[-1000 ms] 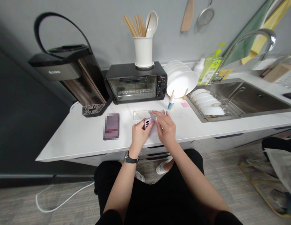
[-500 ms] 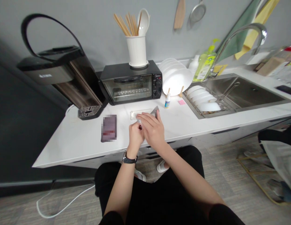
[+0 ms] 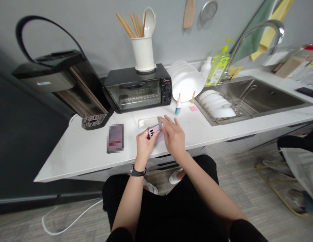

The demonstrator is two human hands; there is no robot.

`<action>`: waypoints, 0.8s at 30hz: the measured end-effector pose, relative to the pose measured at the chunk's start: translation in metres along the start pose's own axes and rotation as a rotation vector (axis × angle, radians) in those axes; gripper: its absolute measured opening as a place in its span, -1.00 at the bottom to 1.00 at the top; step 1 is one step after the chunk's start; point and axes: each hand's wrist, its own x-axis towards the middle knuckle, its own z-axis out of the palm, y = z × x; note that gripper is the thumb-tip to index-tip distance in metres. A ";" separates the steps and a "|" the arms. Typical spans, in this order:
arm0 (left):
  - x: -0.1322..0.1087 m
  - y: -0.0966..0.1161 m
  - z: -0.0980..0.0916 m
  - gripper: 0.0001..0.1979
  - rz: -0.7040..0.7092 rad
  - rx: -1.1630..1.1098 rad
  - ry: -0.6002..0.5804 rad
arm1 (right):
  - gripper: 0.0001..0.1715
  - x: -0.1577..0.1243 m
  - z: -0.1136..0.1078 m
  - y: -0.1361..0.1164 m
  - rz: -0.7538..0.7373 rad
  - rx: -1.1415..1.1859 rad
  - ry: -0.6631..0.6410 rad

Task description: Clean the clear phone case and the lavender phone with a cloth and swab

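My left hand (image 3: 144,145) is closed around one end of a lilac phone (image 3: 159,137), just above the counter's front edge. The phone is tilted, and its dark camera lenses show near my left fingers. My right hand (image 3: 175,137) pinches a small grey cloth (image 3: 160,121) at the phone's upper edge, its fingers partly hiding the cloth. Behind my hands lies a clear, shallow tray-like piece (image 3: 144,123). A small white bottle (image 3: 178,108) with a blue label stands a little farther back, beside a pink square (image 3: 193,108).
A dark, blurred-out rectangular item (image 3: 115,138) lies on the white counter (image 3: 78,158) to the left. Behind stand a black drink dispenser (image 3: 88,87) and a toaster oven (image 3: 138,92). Plates (image 3: 188,85) and a sink (image 3: 262,97) with bowls (image 3: 223,112) are at the right.
My right hand has shifted right and lifted its fingers off the left hand, with the grey cloth. More of the lilac phone and its lenses now shows.
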 end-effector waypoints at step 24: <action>0.001 0.003 0.000 -0.60 0.007 0.021 0.004 | -0.51 0.002 -0.004 -0.005 -0.058 -0.021 0.031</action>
